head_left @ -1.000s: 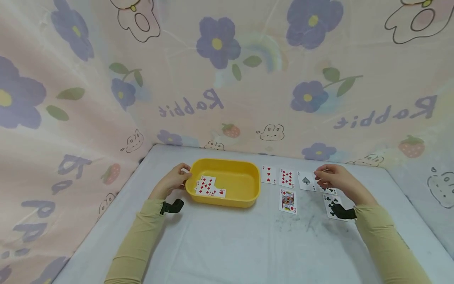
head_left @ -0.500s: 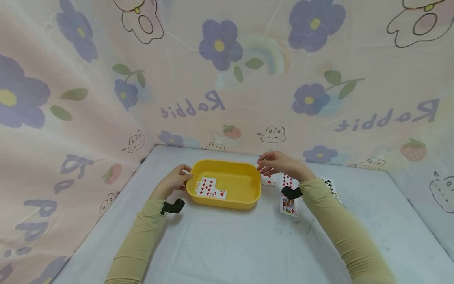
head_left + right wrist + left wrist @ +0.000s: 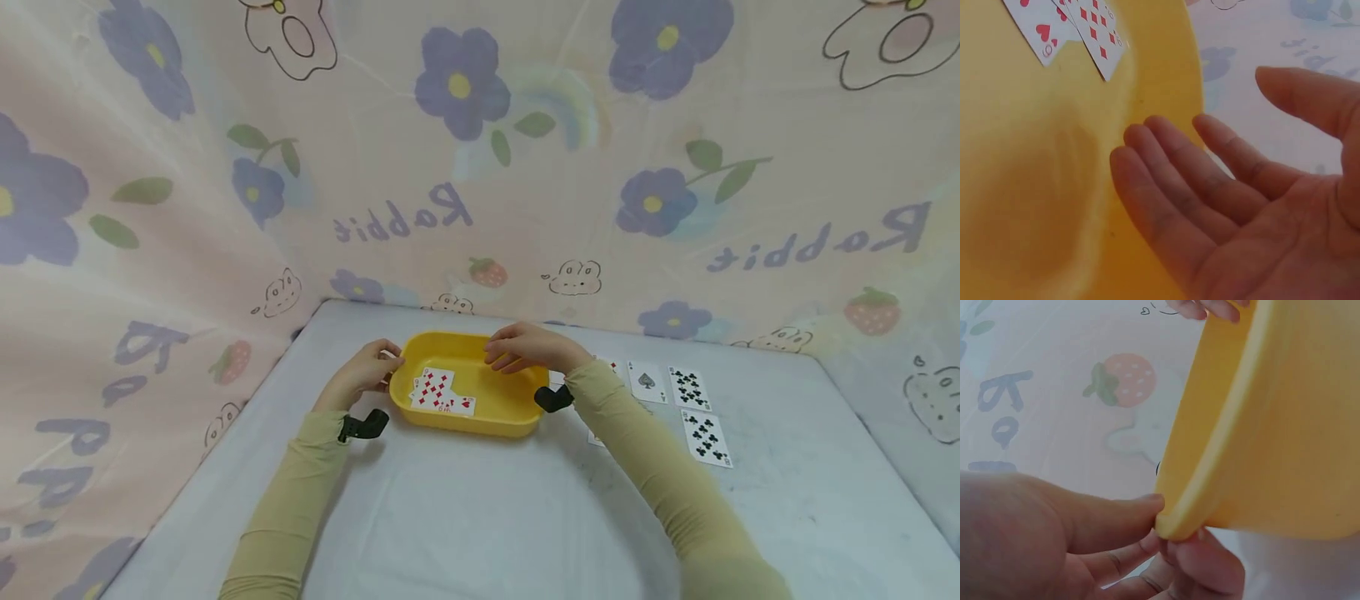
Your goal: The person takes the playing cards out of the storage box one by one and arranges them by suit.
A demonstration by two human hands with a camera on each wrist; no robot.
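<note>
The left hand (image 3: 363,371) pinches the left end of a yellow plastic tub (image 3: 465,422). In the left wrist view its thumb (image 3: 1116,512) lies on the rim and a fingertip presses from below. Several red-suit playing cards (image 3: 433,387) lie face up, overlapping, at the tub's left side. Over the tub's right part hovers the right hand (image 3: 532,346), palm turned inward. The right wrist view shows its fingers (image 3: 1166,194) loosely bent, thumb apart, holding nothing; heart and diamond cards (image 3: 1094,31) lie beyond them.
Right of the tub, an ace of spades (image 3: 647,381) and two club cards (image 3: 689,388) lie face up on the white-covered table (image 3: 480,517). Red-suit cards there are mostly hidden by the right forearm (image 3: 637,450). A printed curtain (image 3: 375,150) hangs behind and at the sides.
The right hand has swept left from above the club cards, past the tub's right rim, to over the tub. The club cards are uncovered again. The left hand keeps its grip on the rim.
</note>
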